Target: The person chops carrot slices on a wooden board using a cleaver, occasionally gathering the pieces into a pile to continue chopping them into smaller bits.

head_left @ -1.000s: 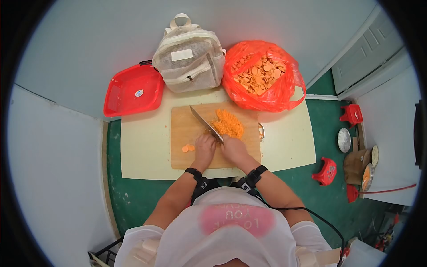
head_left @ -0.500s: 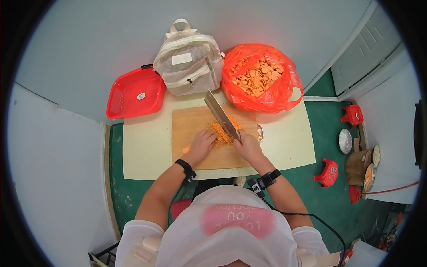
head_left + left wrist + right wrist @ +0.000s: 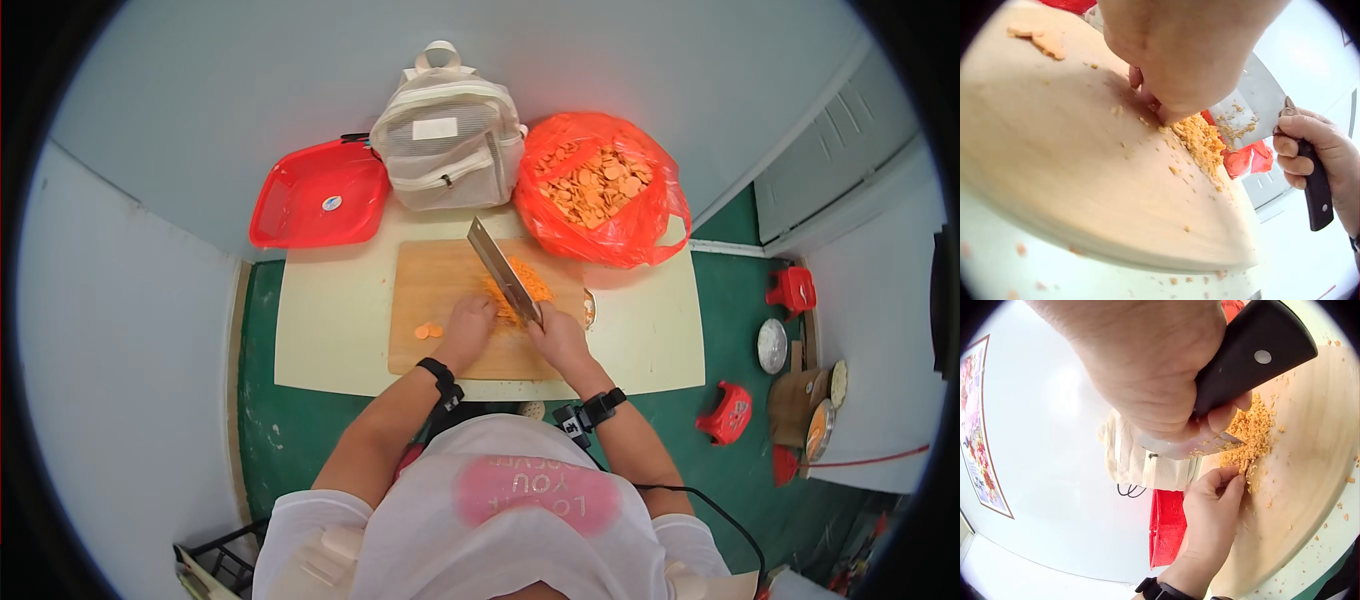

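My right hand (image 3: 562, 338) grips the dark handle of a wide-bladed knife (image 3: 498, 265). The blade stands raised over a heap of finely chopped orange bits (image 3: 532, 283) on the wooden board (image 3: 425, 275); crumbs cling to it in the left wrist view. At the heap's near-left edge is my left hand (image 3: 470, 328), fingers curled. In the right wrist view, the left hand's (image 3: 1213, 509) thumb and forefinger pinch some chopped bits (image 3: 1252, 440). A few round orange slices (image 3: 428, 330) lie at the board's left.
Behind the board stand a red basin (image 3: 320, 195), a pale mesh backpack (image 3: 450, 150) and a red plastic bag (image 3: 600, 240) holding many orange slices. A shiny round object shows at the board's right edge. Red stools (image 3: 728, 412) stand on the floor at the right.
The knife has lifted from beside the left hand and swung right over the heap. My left hand has moved slightly right, its fingers drawn in at the heap. The head view has shifted.
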A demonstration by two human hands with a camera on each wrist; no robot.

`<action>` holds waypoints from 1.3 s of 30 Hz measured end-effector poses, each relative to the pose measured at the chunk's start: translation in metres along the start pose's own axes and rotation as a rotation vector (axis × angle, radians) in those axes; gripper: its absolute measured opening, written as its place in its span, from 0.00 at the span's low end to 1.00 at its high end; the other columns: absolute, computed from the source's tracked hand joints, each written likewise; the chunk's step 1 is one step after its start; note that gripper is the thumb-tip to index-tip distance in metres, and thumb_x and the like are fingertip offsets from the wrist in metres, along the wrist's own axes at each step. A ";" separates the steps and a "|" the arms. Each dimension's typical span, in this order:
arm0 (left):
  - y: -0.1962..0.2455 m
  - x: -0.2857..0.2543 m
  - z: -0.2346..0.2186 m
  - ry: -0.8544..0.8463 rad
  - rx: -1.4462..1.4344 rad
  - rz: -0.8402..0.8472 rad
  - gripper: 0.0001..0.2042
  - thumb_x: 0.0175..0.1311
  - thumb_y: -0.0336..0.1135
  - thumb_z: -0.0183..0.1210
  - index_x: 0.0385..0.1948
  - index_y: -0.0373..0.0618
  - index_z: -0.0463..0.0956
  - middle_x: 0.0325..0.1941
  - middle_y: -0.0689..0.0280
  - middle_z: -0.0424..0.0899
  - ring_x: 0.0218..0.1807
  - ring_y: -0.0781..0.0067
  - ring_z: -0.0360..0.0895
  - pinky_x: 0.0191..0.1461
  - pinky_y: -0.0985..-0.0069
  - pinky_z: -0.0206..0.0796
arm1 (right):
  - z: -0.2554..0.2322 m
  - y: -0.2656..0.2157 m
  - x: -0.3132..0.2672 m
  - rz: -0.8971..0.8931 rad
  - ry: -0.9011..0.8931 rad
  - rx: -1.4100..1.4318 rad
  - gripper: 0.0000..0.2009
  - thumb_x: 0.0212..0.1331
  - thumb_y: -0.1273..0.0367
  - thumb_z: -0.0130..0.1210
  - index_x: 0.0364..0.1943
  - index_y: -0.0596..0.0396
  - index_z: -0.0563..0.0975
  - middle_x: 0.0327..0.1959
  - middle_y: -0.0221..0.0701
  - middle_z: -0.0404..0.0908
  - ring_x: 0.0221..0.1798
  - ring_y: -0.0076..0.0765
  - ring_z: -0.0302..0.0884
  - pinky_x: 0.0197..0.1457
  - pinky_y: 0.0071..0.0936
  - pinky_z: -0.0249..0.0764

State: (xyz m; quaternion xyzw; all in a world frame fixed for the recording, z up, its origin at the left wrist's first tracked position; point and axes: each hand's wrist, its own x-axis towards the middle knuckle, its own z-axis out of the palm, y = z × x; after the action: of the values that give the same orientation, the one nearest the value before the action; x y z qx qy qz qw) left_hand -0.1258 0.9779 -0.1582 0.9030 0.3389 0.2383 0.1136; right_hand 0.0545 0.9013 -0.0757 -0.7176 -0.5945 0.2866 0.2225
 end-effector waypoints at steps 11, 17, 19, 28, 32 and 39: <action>0.020 -0.011 0.006 0.075 0.029 -0.355 0.03 0.51 0.30 0.58 0.27 0.43 0.77 0.29 0.58 0.77 0.37 0.55 0.76 0.40 0.59 0.65 | 0.027 0.002 0.007 -0.028 -0.093 -0.191 0.12 0.57 0.65 0.52 0.41 0.57 0.73 0.28 0.49 0.80 0.33 0.57 0.79 0.38 0.49 0.74; 0.022 -0.014 0.004 0.099 -0.009 -0.328 0.04 0.51 0.30 0.59 0.28 0.44 0.77 0.30 0.59 0.77 0.37 0.54 0.75 0.41 0.59 0.64 | 0.029 -0.017 0.015 0.008 -0.155 -0.245 0.10 0.59 0.66 0.48 0.39 0.56 0.73 0.29 0.47 0.82 0.34 0.54 0.81 0.38 0.48 0.75; 0.023 -0.013 0.003 0.095 -0.020 -0.340 0.04 0.50 0.30 0.59 0.27 0.44 0.77 0.30 0.59 0.77 0.37 0.54 0.75 0.41 0.59 0.64 | 0.034 -0.015 0.019 -0.028 -0.119 -0.244 0.10 0.58 0.66 0.50 0.39 0.56 0.73 0.27 0.49 0.80 0.31 0.57 0.80 0.36 0.50 0.74; 0.026 -0.012 0.001 0.102 -0.027 -0.378 0.04 0.50 0.31 0.59 0.28 0.46 0.78 0.30 0.61 0.76 0.38 0.56 0.75 0.41 0.59 0.63 | 0.033 -0.012 0.011 -0.041 -0.124 -0.231 0.10 0.58 0.65 0.50 0.39 0.56 0.73 0.28 0.48 0.81 0.32 0.56 0.80 0.37 0.50 0.75; 0.022 -0.014 0.008 0.142 -0.001 -0.342 0.04 0.50 0.31 0.59 0.29 0.47 0.79 0.30 0.62 0.76 0.37 0.57 0.75 0.40 0.60 0.62 | 0.039 -0.015 0.015 -0.003 -0.119 -0.228 0.10 0.58 0.65 0.50 0.39 0.55 0.73 0.28 0.48 0.81 0.33 0.56 0.80 0.38 0.50 0.75; 0.021 -0.014 0.008 0.086 0.028 -0.387 0.04 0.50 0.31 0.59 0.28 0.47 0.79 0.30 0.62 0.76 0.37 0.57 0.75 0.40 0.60 0.62 | 0.036 -0.014 0.013 -0.049 -0.094 -0.228 0.10 0.58 0.65 0.50 0.40 0.55 0.73 0.28 0.48 0.81 0.32 0.56 0.80 0.37 0.50 0.75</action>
State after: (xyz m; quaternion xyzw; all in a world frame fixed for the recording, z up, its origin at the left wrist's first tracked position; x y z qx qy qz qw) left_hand -0.1196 0.9523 -0.1623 0.8115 0.5140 0.2458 0.1299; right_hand 0.0218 0.9155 -0.0949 -0.7090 -0.6505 0.2451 0.1183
